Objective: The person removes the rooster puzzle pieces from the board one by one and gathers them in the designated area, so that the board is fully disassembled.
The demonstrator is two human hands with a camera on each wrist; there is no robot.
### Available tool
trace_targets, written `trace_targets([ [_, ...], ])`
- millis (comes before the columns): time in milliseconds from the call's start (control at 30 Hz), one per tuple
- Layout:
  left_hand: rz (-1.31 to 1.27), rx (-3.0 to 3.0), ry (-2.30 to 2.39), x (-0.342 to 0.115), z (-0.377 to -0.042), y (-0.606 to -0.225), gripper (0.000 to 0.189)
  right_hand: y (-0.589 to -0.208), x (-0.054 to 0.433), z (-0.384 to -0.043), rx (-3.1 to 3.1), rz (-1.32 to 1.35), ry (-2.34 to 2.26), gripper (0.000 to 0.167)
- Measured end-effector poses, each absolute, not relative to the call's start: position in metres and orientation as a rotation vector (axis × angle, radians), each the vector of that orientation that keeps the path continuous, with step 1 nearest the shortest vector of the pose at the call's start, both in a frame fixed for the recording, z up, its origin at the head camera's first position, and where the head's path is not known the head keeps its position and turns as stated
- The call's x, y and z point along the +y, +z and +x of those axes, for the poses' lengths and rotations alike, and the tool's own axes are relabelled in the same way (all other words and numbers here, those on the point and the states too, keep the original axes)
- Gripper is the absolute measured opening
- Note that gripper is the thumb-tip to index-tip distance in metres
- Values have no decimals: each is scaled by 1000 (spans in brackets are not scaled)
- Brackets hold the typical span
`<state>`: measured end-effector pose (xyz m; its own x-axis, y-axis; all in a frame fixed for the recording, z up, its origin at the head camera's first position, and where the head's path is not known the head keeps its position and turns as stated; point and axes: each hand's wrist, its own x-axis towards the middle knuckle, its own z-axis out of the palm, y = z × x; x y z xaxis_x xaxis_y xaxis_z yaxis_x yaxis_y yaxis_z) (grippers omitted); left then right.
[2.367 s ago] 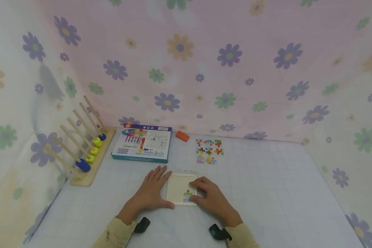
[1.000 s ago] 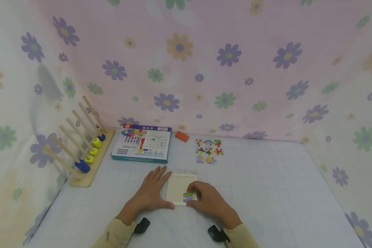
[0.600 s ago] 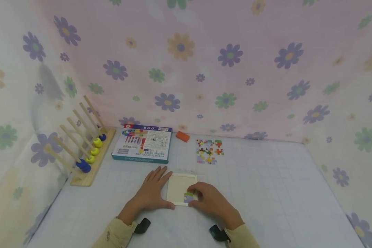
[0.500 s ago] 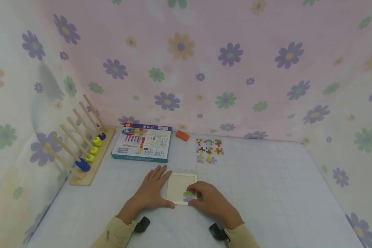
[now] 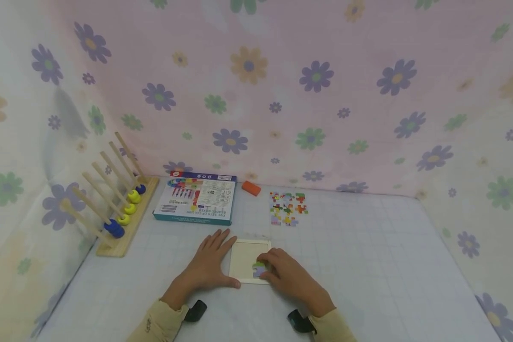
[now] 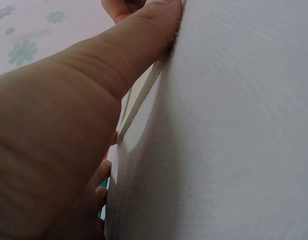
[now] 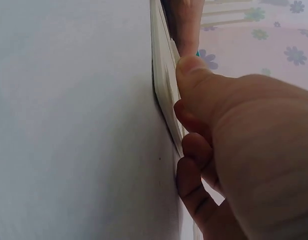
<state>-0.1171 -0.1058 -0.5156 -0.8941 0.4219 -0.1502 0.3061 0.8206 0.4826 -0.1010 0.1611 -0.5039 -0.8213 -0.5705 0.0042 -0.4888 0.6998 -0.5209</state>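
Observation:
A shallow light wooden puzzle tray [image 5: 242, 259] lies on the white-covered table in front of me. My left hand [image 5: 209, 263] is spread along its left side, fingers straight, with the thumb at the near left corner. In the tray's near right corner is a green and lilac jigsaw piece [image 5: 257, 270]. My right hand [image 5: 292, 278] pinches this piece at its right side between thumb and fingers. In the right wrist view, the thumb [image 7: 193, 70] is over the tray's rim [image 7: 163, 85], and the piece is hidden. The left wrist view has the left thumb [image 6: 129, 50] against the tray edge.
Several loose jigsaw pieces [image 5: 288, 209] lie in rows beyond the tray. An orange block [image 5: 251, 188] and a flat toy box [image 5: 195, 198] stand at the back. On the left is a wooden peg rack [image 5: 130, 232] with blue and yellow beads. Flowered cloth walls surround the table.
The right hand has shifted from the tray's right edge onto the piece, and its fingers and thumb have adjusted around it. The piece has moved slightly. The left hand has stayed put.

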Motion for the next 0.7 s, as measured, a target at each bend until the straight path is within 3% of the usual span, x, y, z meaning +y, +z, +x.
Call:
trace_targets([
  [400,576,2755,657,-105,-118,-521,122,-513,198,-107,2784,-512,-1031,33],
  [700,566,2760,679,-106,-116,-518,121,-524,234,-124,2886,-426,-1062,31],
])
